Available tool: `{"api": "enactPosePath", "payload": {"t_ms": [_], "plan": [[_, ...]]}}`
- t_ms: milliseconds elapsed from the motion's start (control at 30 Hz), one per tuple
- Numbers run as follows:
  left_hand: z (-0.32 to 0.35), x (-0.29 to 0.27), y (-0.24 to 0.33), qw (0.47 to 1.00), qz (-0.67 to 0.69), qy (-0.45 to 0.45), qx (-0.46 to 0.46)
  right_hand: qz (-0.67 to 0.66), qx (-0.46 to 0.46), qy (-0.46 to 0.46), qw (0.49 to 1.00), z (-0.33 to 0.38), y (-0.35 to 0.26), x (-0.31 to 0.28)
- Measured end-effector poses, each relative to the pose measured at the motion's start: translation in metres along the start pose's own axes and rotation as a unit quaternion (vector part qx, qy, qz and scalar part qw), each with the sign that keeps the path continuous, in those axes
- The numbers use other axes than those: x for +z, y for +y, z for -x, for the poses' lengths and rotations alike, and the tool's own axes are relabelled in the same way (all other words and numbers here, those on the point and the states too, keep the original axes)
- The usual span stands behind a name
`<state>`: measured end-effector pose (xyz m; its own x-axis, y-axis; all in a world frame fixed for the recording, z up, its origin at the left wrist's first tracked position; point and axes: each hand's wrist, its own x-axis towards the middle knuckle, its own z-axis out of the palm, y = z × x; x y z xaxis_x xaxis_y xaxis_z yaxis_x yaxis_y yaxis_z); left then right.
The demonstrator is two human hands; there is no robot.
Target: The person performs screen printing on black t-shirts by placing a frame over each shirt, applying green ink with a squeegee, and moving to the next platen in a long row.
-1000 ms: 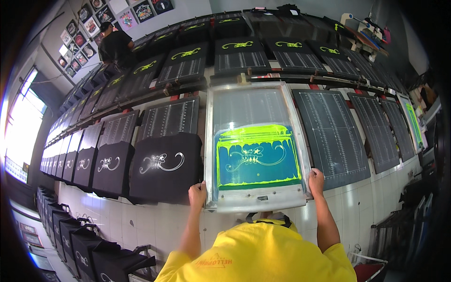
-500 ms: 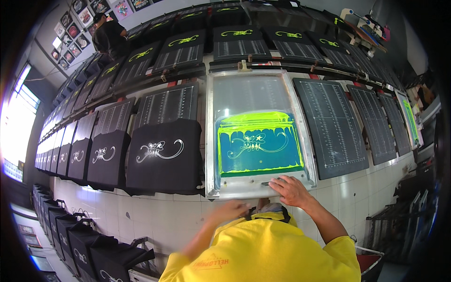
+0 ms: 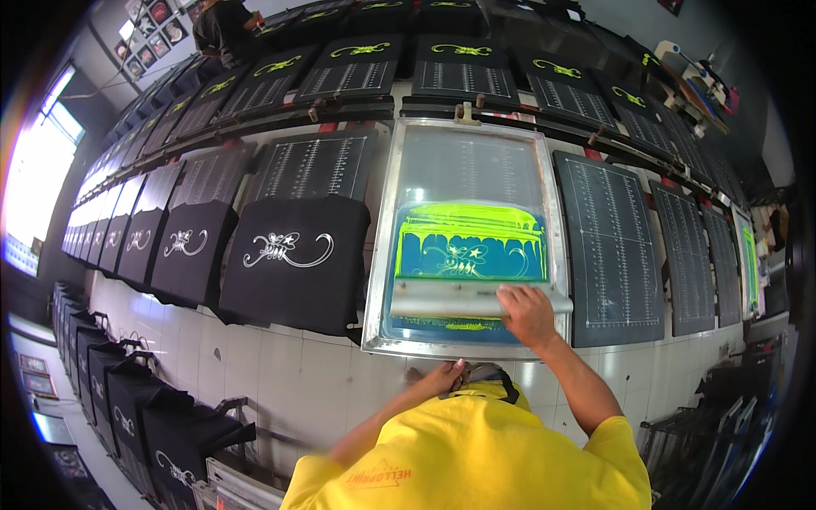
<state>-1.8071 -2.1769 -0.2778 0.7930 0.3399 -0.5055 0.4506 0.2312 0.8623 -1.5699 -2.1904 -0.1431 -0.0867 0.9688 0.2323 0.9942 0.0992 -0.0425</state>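
My right hand [image 3: 529,315] is closed on a long, silver-grey squeegee [image 3: 442,299], gripping it near its right end. The squeegee lies crosswise on the lower part of a metal-framed printing screen [image 3: 468,344]. Fluorescent yellow-green ink [image 3: 472,216] lies in a thick band beyond it, with drips running down over the blue stencil. A scroll and star design [image 3: 463,259] shows through the stencil, partly hidden by the squeegee. My left hand [image 3: 445,375] is held close to my waist, below the screen's near edge, its fingers curled; whatever is in them is hidden.
Black shirts with white scroll prints [image 3: 293,259] lie on boards to the left. Bare ruled boards [image 3: 612,246] stand to the right. Across a rail [image 3: 340,108], another row carries yellow-green prints. A person [image 3: 224,32] stands far left. Shirt-covered racks [image 3: 144,408] line the lower left.
My right hand has pushed the squeegee from the screen's near edge up onto the blue stencil, covering the design's lower part. My left hand has shifted slightly; my view has swung a little.
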Motion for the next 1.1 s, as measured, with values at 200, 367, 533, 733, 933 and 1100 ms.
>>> {"api": "enactPosePath", "payload": {"t_ms": [200, 367, 533, 733, 933, 1100], "plan": [[-0.009, 0.014, -0.022, 0.992, 0.077, 0.064, 0.079, 0.029, -0.023, 0.052, 0.998, -0.080, 0.071, 0.029], [0.002, 0.016, -0.004, 0.992, 0.081, 0.090, 0.037, 0.023, -0.017, 0.049, 0.998, -0.123, 0.103, 0.046], [-0.001, 0.019, -0.011, 0.991, 0.087, 0.097, 0.009, 0.025, -0.007, 0.049, 0.998, -0.135, 0.121, 0.061], [0.005, 0.022, 0.001, 0.988, 0.088, 0.129, -0.006, 0.016, -0.016, 0.002, 1.000, -0.125, 0.108, 0.054], [0.003, 0.029, 0.002, 0.971, 0.179, 0.147, 0.051, -0.050, 0.018, -0.032, 0.998, -0.127, 0.098, 0.035], [-0.017, 0.039, -0.050, 0.964, 0.209, 0.135, 0.090, -0.087, 0.032, -0.050, 0.994, -0.145, 0.104, 0.020]]}}
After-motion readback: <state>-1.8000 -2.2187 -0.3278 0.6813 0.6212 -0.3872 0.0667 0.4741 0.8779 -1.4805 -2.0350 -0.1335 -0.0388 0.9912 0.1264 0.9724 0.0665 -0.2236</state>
